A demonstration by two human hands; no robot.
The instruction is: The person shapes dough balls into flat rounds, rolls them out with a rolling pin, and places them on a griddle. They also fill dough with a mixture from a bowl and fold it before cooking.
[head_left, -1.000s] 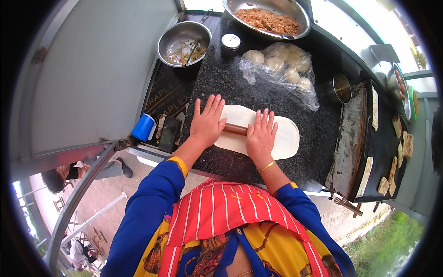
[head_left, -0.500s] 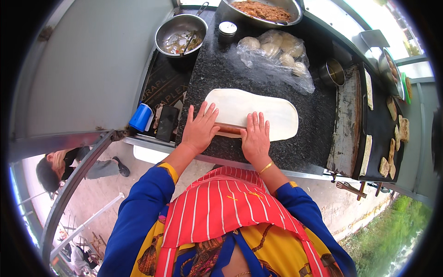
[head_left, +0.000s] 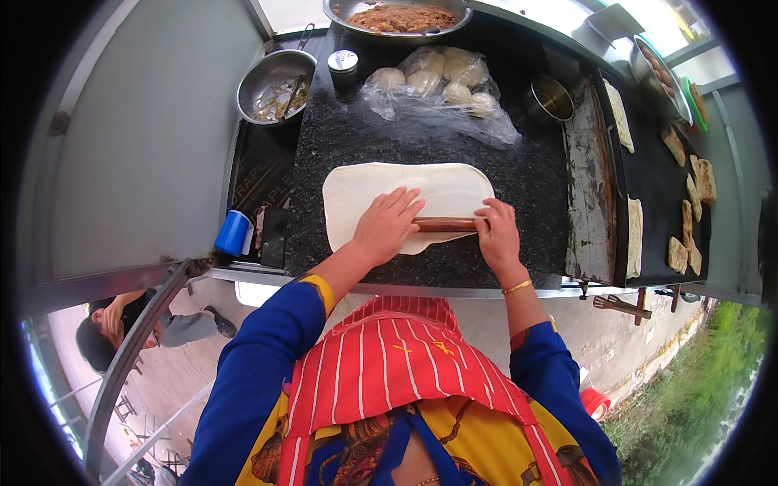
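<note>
A thin white dough sheet (head_left: pixel 356 194) lies on the black speckled worktop (head_left: pixel 324 146) in front of me. Across its near right part rests a brown wooden rolling pin (head_left: pixel 447 225). My left hand (head_left: pixel 386 227) grips the pin's left end from above, its fingers reaching over onto the dough. Bent fingers of my right hand (head_left: pixel 498 235) close round the other end, near the dough's right edge. Both palms hide the ends of the pin.
Dough balls in a clear plastic bag (head_left: pixel 454 81) lie farther back, beside a metal cup (head_left: pixel 551 100). A basin of reddish filling (head_left: pixel 397 18) stands behind. On the right, flatbreads (head_left: pixel 634 236) lie on a griddle (head_left: pixel 656 202). A bowl (head_left: pixel 271 85) and blue cup (head_left: pixel 233 232) are left.
My hands and the rolling pin have moved right across the dough. My right hand has gone from flat on the pin to curled round its end. The whole view has shifted.
</note>
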